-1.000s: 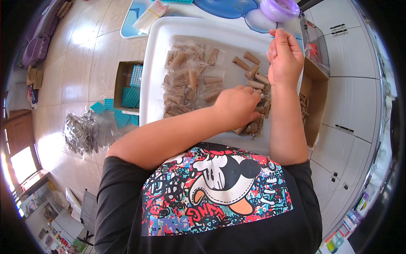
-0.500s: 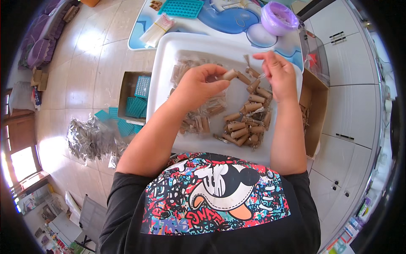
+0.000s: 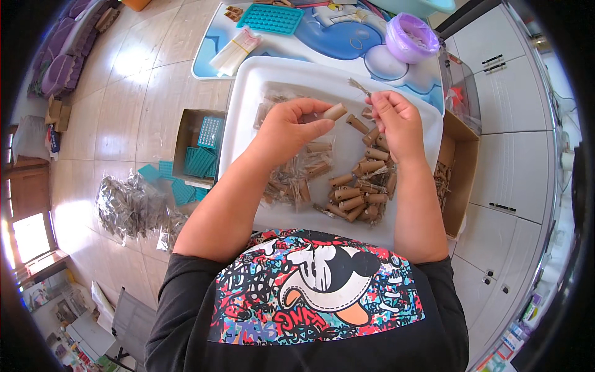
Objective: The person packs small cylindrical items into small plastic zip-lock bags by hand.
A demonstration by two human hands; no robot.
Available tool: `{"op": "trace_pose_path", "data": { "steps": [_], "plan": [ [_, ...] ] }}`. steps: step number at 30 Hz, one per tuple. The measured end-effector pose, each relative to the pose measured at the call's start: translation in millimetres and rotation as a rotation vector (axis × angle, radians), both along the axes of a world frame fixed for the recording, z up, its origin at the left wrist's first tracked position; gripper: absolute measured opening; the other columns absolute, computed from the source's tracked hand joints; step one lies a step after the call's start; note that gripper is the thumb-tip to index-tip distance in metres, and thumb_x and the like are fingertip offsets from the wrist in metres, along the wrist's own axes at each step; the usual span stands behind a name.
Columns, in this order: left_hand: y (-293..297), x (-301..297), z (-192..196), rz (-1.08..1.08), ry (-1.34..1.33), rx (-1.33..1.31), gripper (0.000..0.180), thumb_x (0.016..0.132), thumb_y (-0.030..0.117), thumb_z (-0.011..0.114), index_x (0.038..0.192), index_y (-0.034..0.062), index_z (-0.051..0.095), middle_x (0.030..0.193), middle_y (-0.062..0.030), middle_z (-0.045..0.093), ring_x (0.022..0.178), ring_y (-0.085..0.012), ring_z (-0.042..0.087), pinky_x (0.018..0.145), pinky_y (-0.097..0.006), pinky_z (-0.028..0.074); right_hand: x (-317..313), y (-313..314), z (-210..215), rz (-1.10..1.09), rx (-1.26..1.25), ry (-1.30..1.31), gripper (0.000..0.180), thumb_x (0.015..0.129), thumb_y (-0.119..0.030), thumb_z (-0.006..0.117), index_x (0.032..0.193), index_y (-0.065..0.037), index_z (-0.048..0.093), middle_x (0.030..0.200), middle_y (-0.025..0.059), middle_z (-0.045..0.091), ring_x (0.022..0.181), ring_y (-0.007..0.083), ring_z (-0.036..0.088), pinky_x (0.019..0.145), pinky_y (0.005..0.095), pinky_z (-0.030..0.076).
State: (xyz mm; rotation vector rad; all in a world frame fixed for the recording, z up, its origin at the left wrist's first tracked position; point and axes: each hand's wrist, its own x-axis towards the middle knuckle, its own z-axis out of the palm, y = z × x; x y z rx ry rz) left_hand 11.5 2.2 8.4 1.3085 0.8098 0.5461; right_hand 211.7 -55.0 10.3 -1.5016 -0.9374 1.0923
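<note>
Left hand (image 3: 286,129), fingers curled, grips one brown tube (image 3: 335,111) over the white tray (image 3: 237,105); right hand (image 3: 400,124) pinches a frayed wisp (image 3: 356,85) above the tray's far side. Right fingers, outstretched half a second ago, now closed: both hands loaded. Left grip unchanged. Loose tubes (image 3: 351,203) lie tray-right, bagged tubes (image 3: 291,177) tray-left.

You have a blue-and-white printed table (image 3: 211,46) before you, with pale, glossy floor tiles (image 3: 142,93) spreading out to its left and a purple cushioned seat (image 3: 65,59) well off on that side. Right of the table, you have white cabinets (image 3: 517,105) with dark handles (image 3: 502,207). Left of the table and toward its near side, you have a grey chair (image 3: 133,322) and, farther out, a brown-framed window (image 3: 32,238) glowing white, with bright glare on the tiles between window and table.
</note>
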Motion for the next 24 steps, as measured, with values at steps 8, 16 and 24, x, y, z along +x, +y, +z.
{"op": "trace_pose_path", "data": {
  "steps": [8,16,24],
  "plan": [
    [1.0,1.8,-8.9,0.071,-0.109,0.064,0.027,0.082,0.009,0.060,0.106,0.0006,0.053,0.089,-0.0025,0.058,0.082,-0.0083,0.053,0.073,-0.021,0.043,-5.8,-3.0,-1.8,0.037,0.103,-0.306,0.013,0.080,-0.015,0.063,0.085,-0.003,0.062,0.067,-0.0026,0.055,0.060,0.0048,0.046,0.054,0.0186,0.037],
    [-0.3,4.3,-6.9,0.049,-0.150,0.022,0.022,0.085,0.011,0.056,0.104,-0.0008,0.053,0.092,-0.0050,0.058,0.085,-0.0112,0.055,0.076,-0.025,0.047,-15.1,-6.2,9.8,0.268,-0.020,0.004,0.012,0.081,-0.016,0.062,0.082,-0.004,0.059,0.064,-0.0035,0.052,0.056,0.0030,0.043,0.049,0.0178,0.034],
    [-3.9,4.9,-4.5,0.061,-0.209,-0.188,0.023,0.084,0.009,0.057,0.104,-0.0017,0.053,0.096,-0.0066,0.057,0.081,-0.0121,0.057,0.068,-0.024,0.052,-22.0,-4.8,9.6,0.228,0.058,0.059,0.014,0.080,-0.011,0.062,0.090,-0.003,0.056,0.069,-0.0029,0.053,0.058,0.0028,0.044,0.046,0.0173,0.033]
  ]
}}
